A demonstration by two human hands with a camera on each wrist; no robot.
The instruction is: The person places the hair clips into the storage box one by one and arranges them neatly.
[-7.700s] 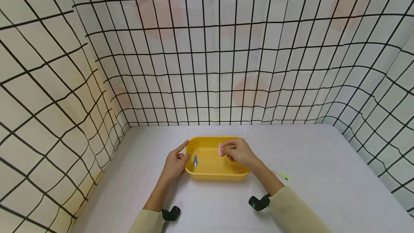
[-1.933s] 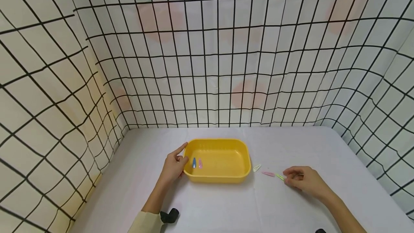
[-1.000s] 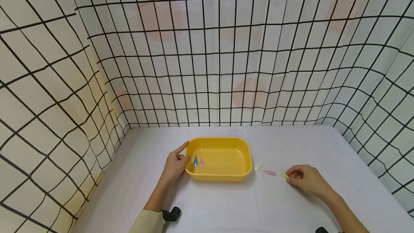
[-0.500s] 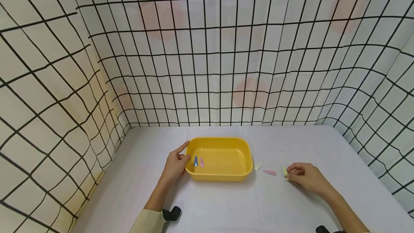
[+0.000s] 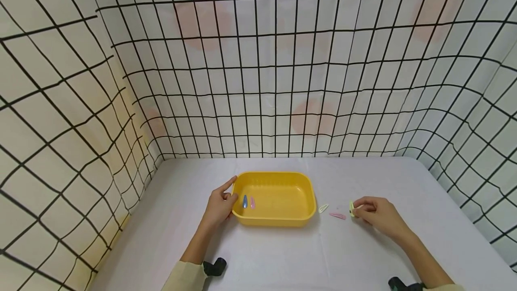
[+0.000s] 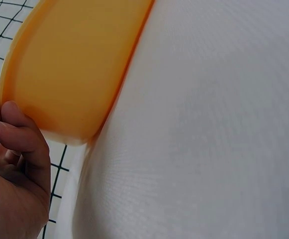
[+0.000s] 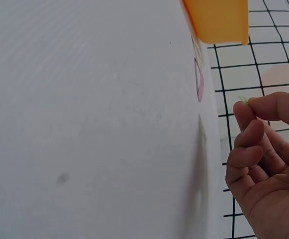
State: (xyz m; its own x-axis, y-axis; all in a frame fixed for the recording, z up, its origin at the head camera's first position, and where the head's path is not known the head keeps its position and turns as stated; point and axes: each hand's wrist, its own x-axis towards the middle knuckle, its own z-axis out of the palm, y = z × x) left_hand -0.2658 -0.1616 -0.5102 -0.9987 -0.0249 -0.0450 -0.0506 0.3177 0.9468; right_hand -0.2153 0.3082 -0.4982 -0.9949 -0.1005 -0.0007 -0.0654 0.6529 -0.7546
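Observation:
A yellow plastic tray (image 5: pixel 274 222) sits on the white-covered table, with a blue hair clip (image 5: pixel 244 201) and a pink hair clip (image 5: pixel 252 202) side by side in its left part. My left hand (image 5: pixel 217 206) grips the tray's left end, its thumb at the rim and other fingers curled against the outer wall. To the right of the tray, my right hand (image 5: pixel 381 217) pinches a light green hair clip (image 5: pixel 351 209) between thumb and fingertips, raised off the cloth. Only its tip shows in the right wrist view, above the fingers.
Between tray and right hand lie a whitish hair clip (image 5: pixel 323 208) and another pink hair clip (image 5: pixel 337 215). Black grid netting (image 5: pixel 258 80) over pale fabric walls rises behind the table and along both sides.
My right hand took the green clip off the table, turned it upright and lifted it slightly leftward. Earlier, that hand set the pink clip in the tray beside the blue one.

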